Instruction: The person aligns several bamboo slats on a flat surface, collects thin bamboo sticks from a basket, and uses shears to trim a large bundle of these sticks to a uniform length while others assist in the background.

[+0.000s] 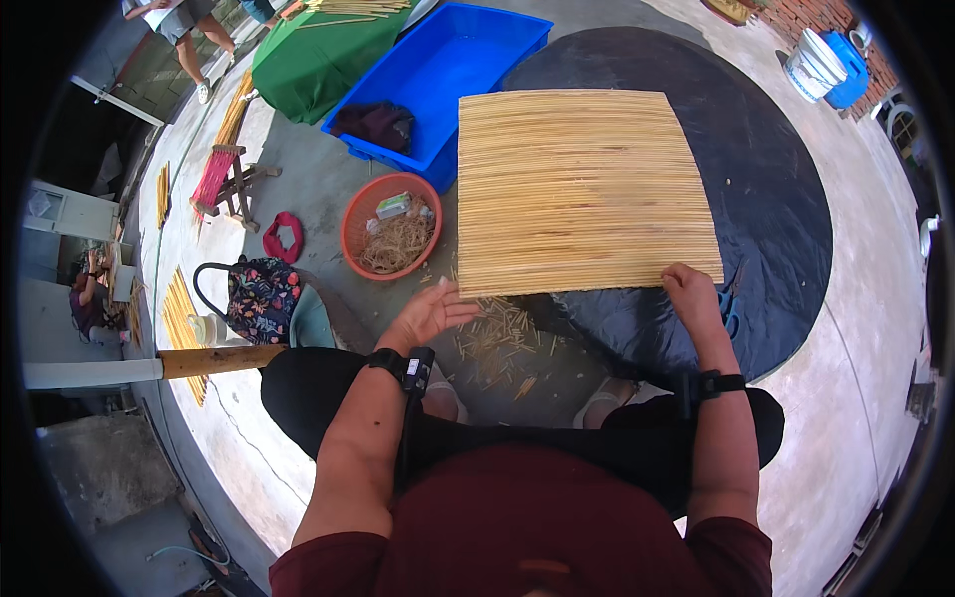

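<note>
A rectangular mat of straw-coloured stalks (587, 189) lies over a round table with a black plastic cover (766, 169). My left hand (433, 310) is at the mat's near left corner, palm partly up, its fingers stretched out along the edge. Whether those fingers touch the mat, I cannot tell. At the near right corner my right hand (693, 298) is closed, thumb and fingers pinching the mat's near edge. Just right of that hand lies a pair of scissors with blue handles (732, 310), partly hidden. Cut stalk pieces (502, 343) litter the floor below the table's edge.
Left of the table stand a blue tub (463, 60) with dark cloth and an orange basket (435, 234) of fibre scraps. A floral bag (264, 297), a wooden stool (239, 189) and stalk bundles (181, 323) are farther left. Another person (194, 45) stands far left.
</note>
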{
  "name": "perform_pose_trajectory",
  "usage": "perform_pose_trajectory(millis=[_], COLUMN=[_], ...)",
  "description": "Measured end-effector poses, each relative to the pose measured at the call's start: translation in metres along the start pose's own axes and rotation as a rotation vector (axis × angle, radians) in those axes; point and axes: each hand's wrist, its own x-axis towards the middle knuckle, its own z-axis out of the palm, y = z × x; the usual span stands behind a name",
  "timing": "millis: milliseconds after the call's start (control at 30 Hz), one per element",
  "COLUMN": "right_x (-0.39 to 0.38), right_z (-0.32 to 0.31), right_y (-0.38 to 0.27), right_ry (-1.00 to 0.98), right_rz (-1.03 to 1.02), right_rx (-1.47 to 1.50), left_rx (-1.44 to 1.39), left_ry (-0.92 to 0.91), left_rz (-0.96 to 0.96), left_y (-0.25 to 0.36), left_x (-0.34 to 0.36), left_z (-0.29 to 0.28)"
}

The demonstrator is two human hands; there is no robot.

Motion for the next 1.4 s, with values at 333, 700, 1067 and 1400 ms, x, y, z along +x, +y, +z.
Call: perform_pose_trajectory(millis=[333,700,1067,1400], right_x=[-0.026,-0.042,-0.038,-0.031], right_z=[0.026,0.036,0.053,0.059], right_y=[0.001,-0.021,-0.024,-0.013], right_ry=[-0.616,-0.129,-0.254,-0.049], right_rz=[0.046,-0.518,-0.391,-0.342], right_rx=[-0.301,-0.356,-0.635,-0.655], left_rx=[0.291,0.145,0.194,1.345], left_ry=[0.294,0.321,0.442,0.966], left_rz=[0.022,0.126,0.092,0.716], left_y=[-0.013,-0.021,-0.019,-0.027], left_x=[0.019,0.025,0.032,0.040], left_z=[0.013,0.047,0.041,0.077])
